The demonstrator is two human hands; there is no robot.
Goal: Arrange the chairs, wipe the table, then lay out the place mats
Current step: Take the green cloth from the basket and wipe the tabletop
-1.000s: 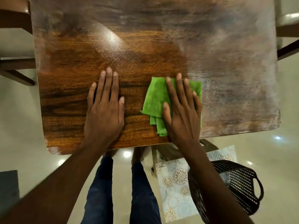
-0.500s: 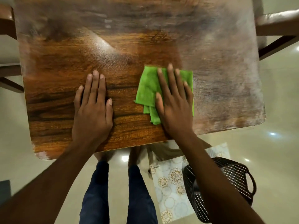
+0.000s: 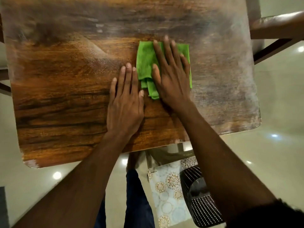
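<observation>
A folded green cloth (image 3: 145,61) lies on the wooden table (image 3: 62,89), right of its middle. My right hand (image 3: 171,76) presses flat on the cloth with fingers spread, covering its right half. My left hand (image 3: 125,102) lies flat on the bare wood just left of the cloth, fingertips almost touching its edge, holding nothing. The left and near part of the table looks dark and glossy; the far part and right side look pale and hazy. A patterned place mat (image 3: 167,191) lies below the near table edge, by my legs.
A black perforated basket (image 3: 202,204) sits partly on the place mat at the lower right. A brown chair (image 3: 276,28) stands at the table's right far corner. Chair parts (image 3: 4,79) show at the left edge. The shiny pale floor surrounds the table.
My right hand has pushed the cloth farther from me and slightly right. My left hand has slid right across the wood, close beside the cloth. The view has shifted left.
</observation>
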